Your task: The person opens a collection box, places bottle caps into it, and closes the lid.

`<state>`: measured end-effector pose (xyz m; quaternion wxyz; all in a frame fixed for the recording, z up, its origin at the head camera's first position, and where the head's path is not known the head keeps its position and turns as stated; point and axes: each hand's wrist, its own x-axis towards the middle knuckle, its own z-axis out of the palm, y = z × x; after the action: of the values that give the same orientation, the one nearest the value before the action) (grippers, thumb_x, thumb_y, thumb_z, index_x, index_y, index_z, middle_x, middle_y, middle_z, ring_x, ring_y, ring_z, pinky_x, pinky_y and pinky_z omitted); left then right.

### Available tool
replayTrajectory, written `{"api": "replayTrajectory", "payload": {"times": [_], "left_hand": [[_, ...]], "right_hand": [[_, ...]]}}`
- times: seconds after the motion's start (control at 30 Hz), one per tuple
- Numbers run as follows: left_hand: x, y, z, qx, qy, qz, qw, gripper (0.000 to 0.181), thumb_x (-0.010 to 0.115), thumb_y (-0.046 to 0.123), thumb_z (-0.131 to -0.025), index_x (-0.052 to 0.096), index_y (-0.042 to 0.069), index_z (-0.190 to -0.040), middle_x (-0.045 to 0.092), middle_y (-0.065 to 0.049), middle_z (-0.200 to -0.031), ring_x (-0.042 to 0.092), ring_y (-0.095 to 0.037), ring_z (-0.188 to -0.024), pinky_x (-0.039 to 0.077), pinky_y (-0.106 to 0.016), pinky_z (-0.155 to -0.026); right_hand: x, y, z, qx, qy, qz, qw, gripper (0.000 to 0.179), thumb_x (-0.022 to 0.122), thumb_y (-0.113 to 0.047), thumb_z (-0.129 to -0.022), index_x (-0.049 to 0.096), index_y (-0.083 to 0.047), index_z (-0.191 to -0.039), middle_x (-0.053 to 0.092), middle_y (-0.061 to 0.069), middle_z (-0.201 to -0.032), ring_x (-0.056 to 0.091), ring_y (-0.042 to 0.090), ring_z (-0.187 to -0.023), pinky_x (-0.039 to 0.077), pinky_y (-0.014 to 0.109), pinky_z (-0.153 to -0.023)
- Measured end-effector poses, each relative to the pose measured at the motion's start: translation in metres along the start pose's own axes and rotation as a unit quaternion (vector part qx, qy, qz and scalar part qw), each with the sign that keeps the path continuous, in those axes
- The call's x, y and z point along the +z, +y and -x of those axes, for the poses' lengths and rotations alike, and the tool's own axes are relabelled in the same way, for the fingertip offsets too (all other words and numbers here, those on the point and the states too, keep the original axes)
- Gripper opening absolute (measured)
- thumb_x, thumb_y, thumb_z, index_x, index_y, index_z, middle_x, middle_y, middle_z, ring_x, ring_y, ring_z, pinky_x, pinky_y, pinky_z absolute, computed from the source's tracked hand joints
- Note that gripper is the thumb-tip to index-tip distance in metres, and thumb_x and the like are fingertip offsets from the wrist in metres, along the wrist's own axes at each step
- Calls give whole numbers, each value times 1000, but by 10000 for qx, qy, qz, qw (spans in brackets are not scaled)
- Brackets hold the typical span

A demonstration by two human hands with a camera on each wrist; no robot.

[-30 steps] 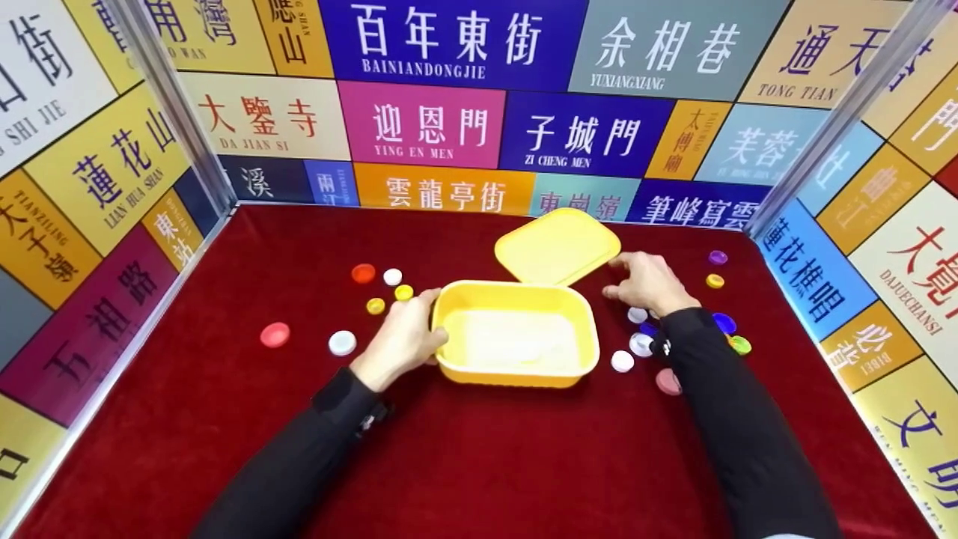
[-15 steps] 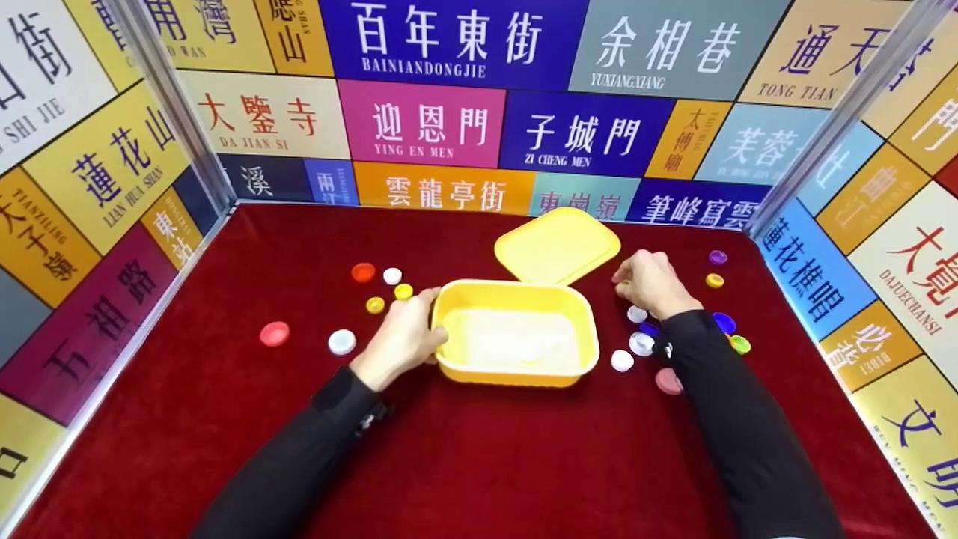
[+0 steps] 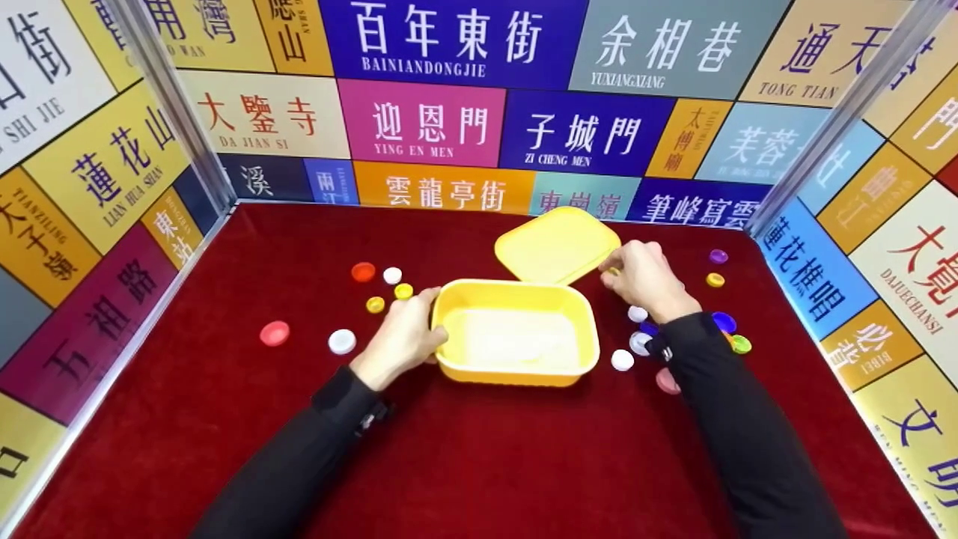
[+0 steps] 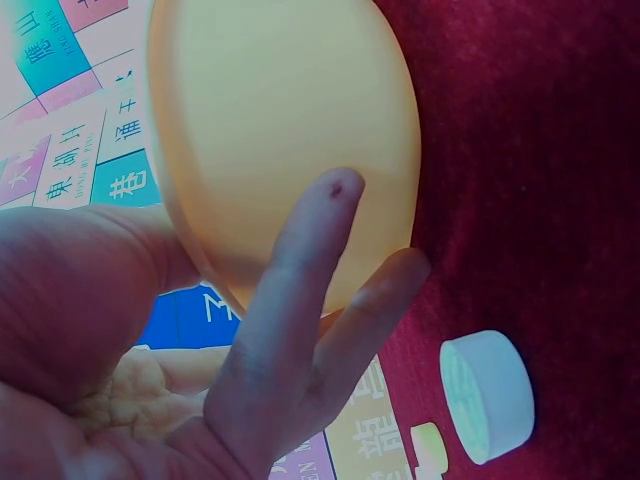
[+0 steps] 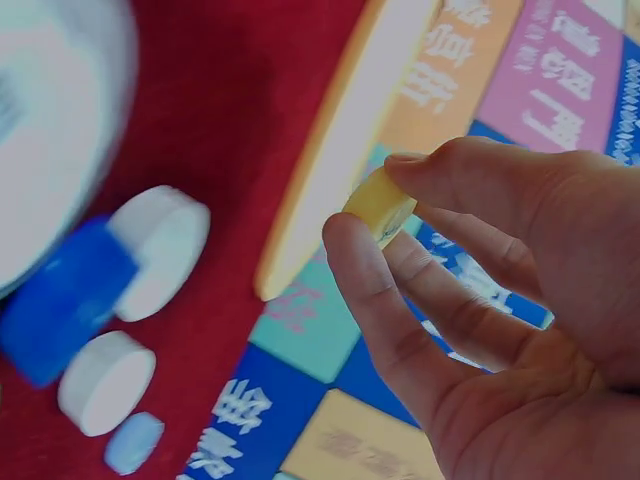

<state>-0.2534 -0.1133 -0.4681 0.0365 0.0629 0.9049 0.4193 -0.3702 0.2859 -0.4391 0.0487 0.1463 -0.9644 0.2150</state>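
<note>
My left hand (image 3: pixel 400 333) grips the left wall of a yellow plastic box (image 3: pixel 516 376), thumb over the rim and fingers along the outside. The left wrist view shows those fingers against the box's curved outer wall (image 4: pixel 290 120). No caps are visible inside the box. Between thumb and fingertip, my right hand (image 3: pixel 647 281) pinches a small yellow bottle cap (image 5: pixel 380 208), held up off the cloth. In the head view that cap is mostly hidden by the hand, which is beside the right corner of the yellow lid (image 3: pixel 557 243) behind the box.
Left of the box are a red cap (image 3: pixel 363 272), a pink cap (image 3: pixel 275 334), a white cap (image 3: pixel 342 342) and smaller ones. More caps lie at right, including a white cap (image 3: pixel 621 361), a purple cap (image 3: pixel 718 257) and a green cap (image 3: pixel 741 344). Printed panels wall the red cloth (image 3: pixel 479 464).
The right hand was down at the cloth right of the lid, then picked up the yellow cap. It has since moved slightly left and up. The left hand and box stay put.
</note>
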Motion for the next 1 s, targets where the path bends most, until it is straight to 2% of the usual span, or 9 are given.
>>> {"api": "replayTrajectory", "payload": {"times": [0.13, 0.37, 0.63, 0.83, 1.0], "left_hand": [[0, 0, 0, -54, -13, 4, 10000, 73, 72, 0, -103, 49, -2, -173, 69, -31, -156, 87, -35, -92, 69, -33, -60], [0, 0, 0, -2, -9, 17, 10000, 73, 70, 0, -103, 49, -3, -173, 68, -33, -157, 87, -39, -99, 70, -34, -60], [0, 1, 0, -29, -41, 20, 10000, 74, 71, 1, -103, 49, -1, -174, 69, -32, -157, 87, -37, -98, 70, -33, -60], [1, 0, 1, 22, 8, -10, 10000, 71, 71, 0, -103, 53, 1, -172, 73, -30, -150, 87, -34, -90, 69, -33, -60], [1, 1, 1, -89, -9, 35, 10000, 72, 71, 1, -104, 51, 1, -173, 70, -30, -154, 87, -34, -93, 70, -33, -61]], "right_hand": [[-5, -21, 5, -180, 135, -45, 9997, 24, 79, -10, -104, 89, 2, -122, 88, 21, -114, 72, 36, -95, 60, 44, -83], [-9, -57, 19, -577, 145, -157, 9981, 24, 81, -10, -105, 89, -1, -125, 88, 22, -122, 80, 39, -104, 70, 57, -94], [1, -86, 42, -1410, 157, -4, 9899, 16, 86, -6, -99, 91, -2, -114, 87, 18, -106, 78, 37, -94, 69, 53, -87], [18, -95, 56, -1857, -261, 178, 9821, 12, 92, -5, -93, 90, -2, -105, 86, 15, -96, 77, 32, -87, 67, 50, -82], [26, -97, 64, -1808, -1004, 184, 9782, 10, 92, -4, -93, 91, -1, -102, 86, 14, -95, 70, 27, -81, 62, 42, -77]]}}
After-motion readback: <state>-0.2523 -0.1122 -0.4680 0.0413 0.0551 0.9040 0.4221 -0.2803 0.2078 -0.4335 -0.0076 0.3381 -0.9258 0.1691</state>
